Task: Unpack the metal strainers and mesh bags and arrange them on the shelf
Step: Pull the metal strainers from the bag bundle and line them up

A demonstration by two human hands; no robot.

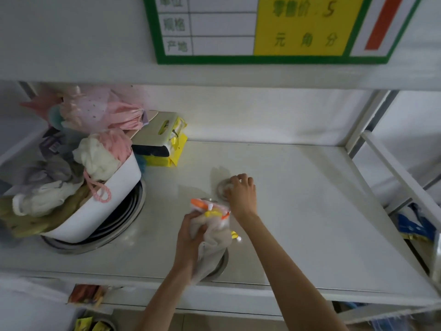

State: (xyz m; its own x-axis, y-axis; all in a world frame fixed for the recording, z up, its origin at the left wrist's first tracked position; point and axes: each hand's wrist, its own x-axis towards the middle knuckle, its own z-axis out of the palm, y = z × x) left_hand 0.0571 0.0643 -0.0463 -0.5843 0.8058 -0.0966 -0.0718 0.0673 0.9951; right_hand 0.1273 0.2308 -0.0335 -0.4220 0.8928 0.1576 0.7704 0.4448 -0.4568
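My left hand (191, 229) grips a bundle of pale mesh bags (213, 229) with orange and yellow tags, held just above the white shelf (298, 211). Under the bundle a round metal strainer (220, 263) lies near the shelf's front edge. My right hand (242, 194) rests further back, fingers curled over a small round metal strainer (223, 187) that sits on the shelf. Most of that small strainer is hidden by my fingers.
At the left a white tub (114, 194) full of fabric pouches sits on stacked metal basins (114, 228). Behind it stand a tissue box (155, 132) and yellow packets (174, 154). A price label (269, 29) hangs on the upper shelf's edge. Another rack (393, 168) stands right.
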